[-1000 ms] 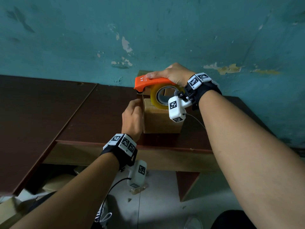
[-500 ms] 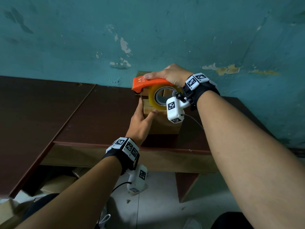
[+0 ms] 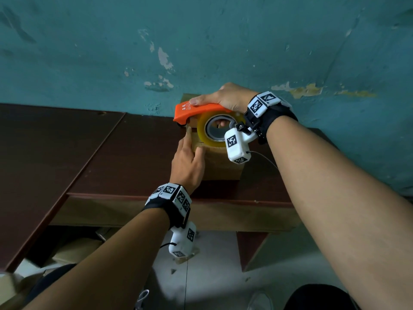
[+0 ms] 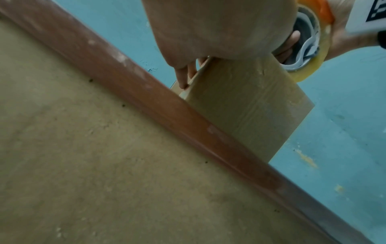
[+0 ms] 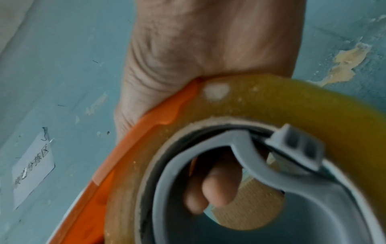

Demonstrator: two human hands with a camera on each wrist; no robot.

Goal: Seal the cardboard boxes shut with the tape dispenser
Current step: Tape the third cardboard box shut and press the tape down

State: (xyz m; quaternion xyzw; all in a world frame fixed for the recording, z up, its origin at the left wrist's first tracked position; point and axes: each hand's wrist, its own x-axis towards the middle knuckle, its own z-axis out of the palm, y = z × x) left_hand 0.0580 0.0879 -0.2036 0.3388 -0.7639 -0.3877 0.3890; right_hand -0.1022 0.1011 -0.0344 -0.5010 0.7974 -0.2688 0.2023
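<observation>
A small cardboard box (image 3: 221, 166) stands on the dark table (image 3: 111, 153) close to the wall. An orange tape dispenser (image 3: 201, 109) with a yellowish tape roll (image 3: 202, 130) rests on top of the box. My right hand (image 3: 228, 97) grips the dispenser from above, thumb along its top, with a finger (image 5: 217, 186) curled into the roll's core. My left hand (image 3: 187, 162) lies flat against the box's left side, fingers straight and thumb on the front face. The left wrist view shows those fingers (image 4: 183, 77) running along the box (image 4: 246, 107). The box top is mostly hidden.
A peeling teal wall (image 3: 201, 41) rises right behind the box. The table's front edge (image 3: 223, 198) runs just before it, with pale cardboard (image 3: 73, 251) stored underneath at the lower left. A paper label (image 5: 31, 168) is stuck on the wall.
My left hand has gone from curled at the box's upper left corner to lying flat along its left side. The right hand and dispenser have stayed on top of the box.
</observation>
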